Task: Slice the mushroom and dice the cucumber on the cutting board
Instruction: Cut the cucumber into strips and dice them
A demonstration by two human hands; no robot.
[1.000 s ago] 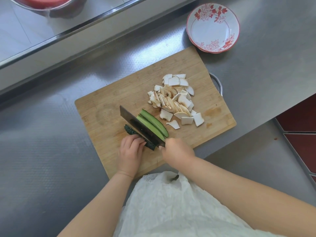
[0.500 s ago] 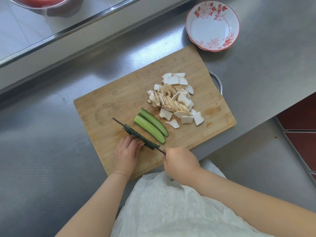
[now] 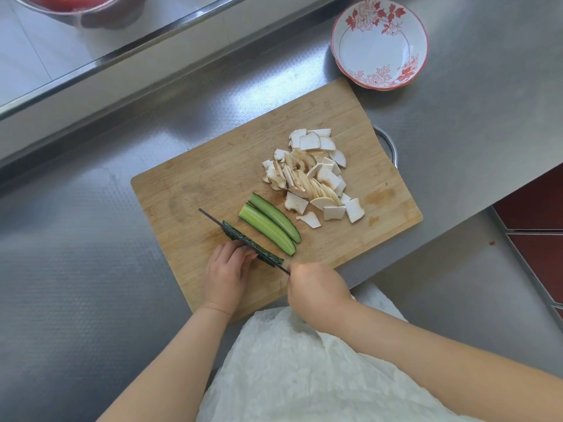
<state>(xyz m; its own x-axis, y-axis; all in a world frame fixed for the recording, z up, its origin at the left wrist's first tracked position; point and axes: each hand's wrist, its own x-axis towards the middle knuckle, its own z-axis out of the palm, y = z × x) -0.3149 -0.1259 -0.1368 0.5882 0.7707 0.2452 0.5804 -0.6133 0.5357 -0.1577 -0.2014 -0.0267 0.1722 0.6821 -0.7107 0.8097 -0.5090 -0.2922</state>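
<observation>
A wooden cutting board (image 3: 213, 166) lies askew on the steel counter. A pile of white mushroom slices (image 3: 313, 175) sits on its right half. Two long cucumber strips (image 3: 268, 223) lie side by side near the board's middle. A third, dark-skinned cucumber piece (image 3: 240, 237) lies nearer me. My left hand (image 3: 227, 272) holds it down with curled fingers. My right hand (image 3: 316, 289) grips the handle of a knife (image 3: 210, 217), whose blade stands edge-down along that piece, seen as a thin dark line.
A white bowl with a red flower pattern (image 3: 379, 44) stands on the counter beyond the board's far right corner. A metal handle (image 3: 388, 144) pokes out under the board's right edge. A raised steel ledge (image 3: 122, 56) runs along the back. The counter drops off at the right.
The knife's blade has turned from tilted flat to upright and come down along the near cucumber piece. Both hands stay close to where they were.
</observation>
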